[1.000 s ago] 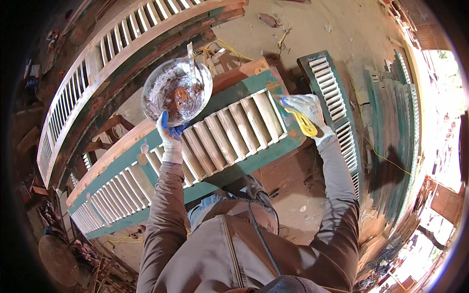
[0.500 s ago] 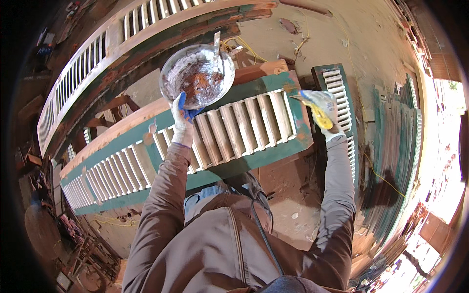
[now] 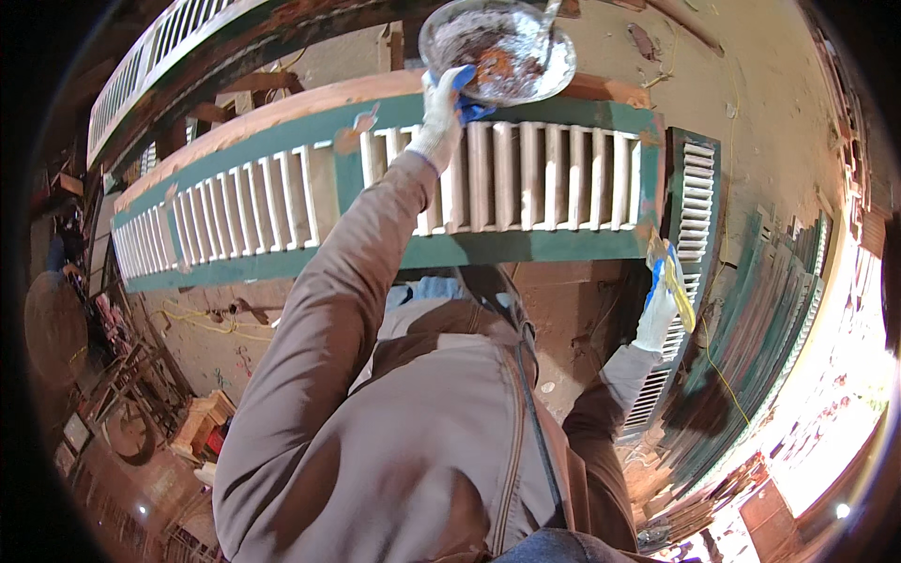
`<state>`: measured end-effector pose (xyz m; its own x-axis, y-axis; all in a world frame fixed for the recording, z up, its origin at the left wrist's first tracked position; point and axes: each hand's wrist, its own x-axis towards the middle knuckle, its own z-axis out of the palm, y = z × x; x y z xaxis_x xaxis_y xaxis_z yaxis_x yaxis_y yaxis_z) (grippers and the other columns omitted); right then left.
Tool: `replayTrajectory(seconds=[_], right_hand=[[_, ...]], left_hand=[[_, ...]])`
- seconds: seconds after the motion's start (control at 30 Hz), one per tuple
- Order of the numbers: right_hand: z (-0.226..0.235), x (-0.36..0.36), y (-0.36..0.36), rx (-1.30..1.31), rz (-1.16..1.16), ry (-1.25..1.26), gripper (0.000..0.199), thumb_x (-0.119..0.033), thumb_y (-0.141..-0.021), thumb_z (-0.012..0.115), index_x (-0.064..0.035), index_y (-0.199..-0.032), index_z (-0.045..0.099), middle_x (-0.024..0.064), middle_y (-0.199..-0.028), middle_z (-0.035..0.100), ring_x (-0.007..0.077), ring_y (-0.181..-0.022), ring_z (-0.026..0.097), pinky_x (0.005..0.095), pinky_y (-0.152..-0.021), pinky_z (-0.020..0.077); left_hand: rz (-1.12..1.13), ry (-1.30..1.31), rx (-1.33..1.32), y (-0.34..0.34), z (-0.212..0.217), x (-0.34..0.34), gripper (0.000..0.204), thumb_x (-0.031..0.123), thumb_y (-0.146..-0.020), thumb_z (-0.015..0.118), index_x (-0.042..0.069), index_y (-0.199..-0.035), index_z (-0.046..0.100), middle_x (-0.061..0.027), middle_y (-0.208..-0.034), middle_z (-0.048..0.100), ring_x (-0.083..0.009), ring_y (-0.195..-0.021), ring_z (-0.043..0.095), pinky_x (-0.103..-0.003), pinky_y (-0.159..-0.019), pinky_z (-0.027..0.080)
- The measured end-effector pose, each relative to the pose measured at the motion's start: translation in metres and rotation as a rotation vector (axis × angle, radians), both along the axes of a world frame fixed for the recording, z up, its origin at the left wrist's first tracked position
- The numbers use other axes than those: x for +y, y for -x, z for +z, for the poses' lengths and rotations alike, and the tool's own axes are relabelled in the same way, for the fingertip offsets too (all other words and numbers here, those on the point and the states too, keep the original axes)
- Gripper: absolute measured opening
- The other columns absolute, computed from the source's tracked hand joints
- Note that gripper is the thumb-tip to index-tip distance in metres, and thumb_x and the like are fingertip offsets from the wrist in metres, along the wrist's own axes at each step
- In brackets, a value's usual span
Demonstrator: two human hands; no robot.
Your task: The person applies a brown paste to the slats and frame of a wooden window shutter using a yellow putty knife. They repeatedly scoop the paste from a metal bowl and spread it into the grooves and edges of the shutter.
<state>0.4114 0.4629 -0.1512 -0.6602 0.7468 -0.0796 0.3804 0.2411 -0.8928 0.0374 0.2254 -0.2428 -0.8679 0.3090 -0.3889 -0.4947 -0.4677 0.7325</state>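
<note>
My left hand (image 3: 439, 120), in a white and blue work glove, is closed on the near rim of a metal bowl (image 3: 566, 68). Reddish-brown and whitish paste coats the inside of the bowl, and a flat metal tool (image 3: 550, 13) leans in it. Below the bowl lies a long louvered shutter (image 3: 526, 247) with a green frame and pale slats. At its near right corner, my gloved right hand (image 3: 659, 310) grips a yellow-handled putty knife (image 3: 683, 298). The blade is at the corner's brownish patch; whether it touches the wood I cannot tell.
Another louvered shutter (image 3: 697, 188) stands just right of the corner. Several green panels (image 3: 751, 319) are stacked farther right, with a yellow cord (image 3: 725, 380) near them. A pale shutter (image 3: 141, 70) lies at the far left. A wooden beam (image 3: 253, 131) runs behind the main shutter.
In the picture, the bowl and left hand have shifted up and right. The right hand has come down from the shutter's far right corner to its near right corner. My view has turned too.
</note>
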Motion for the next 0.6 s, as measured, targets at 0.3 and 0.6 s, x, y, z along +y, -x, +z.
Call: replayTrajectory(seconds=[0.3, 0.6], right_hand=[[0.037, -0.058, -0.029, 0.016, -0.181, -0.075, 0.05, -0.021, -0.104, 0.055, 0.002, -0.147, 0.043, 0.0119, -0.147, 0.048, 0.0229, -0.132, 0.05, 0.0379, -0.109, 0.0415], [-0.01, -0.064, -0.005, 0.321, -0.389, 0.253, 0.049, -0.023, -0.097, 0.066, -0.0028, -0.14, 0.052, 0.0111, -0.129, 0.063, 0.023, -0.11, 0.064, 0.0339, -0.086, 0.0544]], left_hand=[[0.098, -0.245, -0.094, -0.03, 0.073, -0.147, 0.062, 0.03, -0.084, 0.064, 0.003, -0.139, 0.049, -0.0177, -0.131, 0.061, -0.0369, -0.114, 0.064, -0.053, -0.094, 0.057], [0.633, -0.094, -0.023, -0.092, 0.071, -0.412, 0.055, 0.032, -0.083, 0.061, 0.002, -0.129, 0.056, -0.0233, -0.126, 0.062, -0.0429, -0.109, 0.064, -0.058, -0.088, 0.058]])
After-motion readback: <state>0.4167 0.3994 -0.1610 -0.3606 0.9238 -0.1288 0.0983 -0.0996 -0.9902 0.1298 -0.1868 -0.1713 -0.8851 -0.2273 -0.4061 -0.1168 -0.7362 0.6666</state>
